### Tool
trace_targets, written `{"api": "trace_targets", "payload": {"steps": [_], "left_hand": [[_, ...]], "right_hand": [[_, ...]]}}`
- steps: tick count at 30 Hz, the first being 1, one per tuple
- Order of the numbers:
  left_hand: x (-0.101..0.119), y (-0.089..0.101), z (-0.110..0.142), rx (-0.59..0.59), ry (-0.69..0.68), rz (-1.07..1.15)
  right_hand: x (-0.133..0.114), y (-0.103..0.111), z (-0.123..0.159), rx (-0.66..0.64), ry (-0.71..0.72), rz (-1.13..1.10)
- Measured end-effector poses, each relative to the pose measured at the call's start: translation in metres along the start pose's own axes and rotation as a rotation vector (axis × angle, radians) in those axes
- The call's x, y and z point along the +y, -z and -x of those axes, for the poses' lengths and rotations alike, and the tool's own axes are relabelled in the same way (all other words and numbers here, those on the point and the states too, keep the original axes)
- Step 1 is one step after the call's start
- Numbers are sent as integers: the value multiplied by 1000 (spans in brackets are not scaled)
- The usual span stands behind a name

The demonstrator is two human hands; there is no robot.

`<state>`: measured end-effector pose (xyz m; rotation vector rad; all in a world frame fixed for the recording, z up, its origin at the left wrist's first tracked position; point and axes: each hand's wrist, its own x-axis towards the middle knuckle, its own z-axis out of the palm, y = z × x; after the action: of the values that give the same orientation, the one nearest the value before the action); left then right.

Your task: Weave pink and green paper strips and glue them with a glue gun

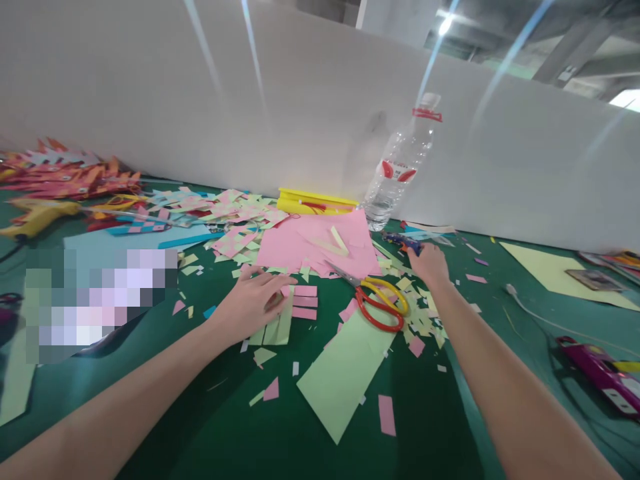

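Observation:
My left hand (253,299) is curled over a small piece of interwoven green paper and pink strips (305,301), pressing it at the table; the fingers partly hide it. At arm's length, my right hand (431,263) has its fingers closed on the near end of a dark blue patterned object (400,240), whose kind I cannot make out. Between the hands lie scissors (383,303) with red and yellow handles, their blades parted over a pink sheet (320,233). Under the handles runs a light green sheet (345,373).
A plastic bottle (400,170) leans by the white partition (225,100). Paper scraps (240,210) are strewn about. On the left are a yellow glue gun (43,217) and orange-pink paper craft (75,177); on the right, a magenta power strip (600,373) with cords and a yellow sheet (545,270).

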<state>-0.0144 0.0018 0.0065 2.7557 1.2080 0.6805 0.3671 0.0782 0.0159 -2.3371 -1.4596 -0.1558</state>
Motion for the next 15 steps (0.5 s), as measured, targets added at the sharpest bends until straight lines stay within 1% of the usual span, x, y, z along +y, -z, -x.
{"api": "trace_targets", "payload": {"steps": [4, 9, 12, 15], "left_hand": [[0, 2, 1, 11, 19, 35], [-3, 3, 1, 22, 51, 115], [-5, 3, 0, 17, 110, 194], [-5, 4, -1, 12, 203, 295]], "right_hand": [[3, -10, -10, -62, -81, 74], [1, -13, -15, -104, -105, 102], [-3, -10, -13, -89, -148, 98], [-9, 0, -6, -44, -178, 77]]}}
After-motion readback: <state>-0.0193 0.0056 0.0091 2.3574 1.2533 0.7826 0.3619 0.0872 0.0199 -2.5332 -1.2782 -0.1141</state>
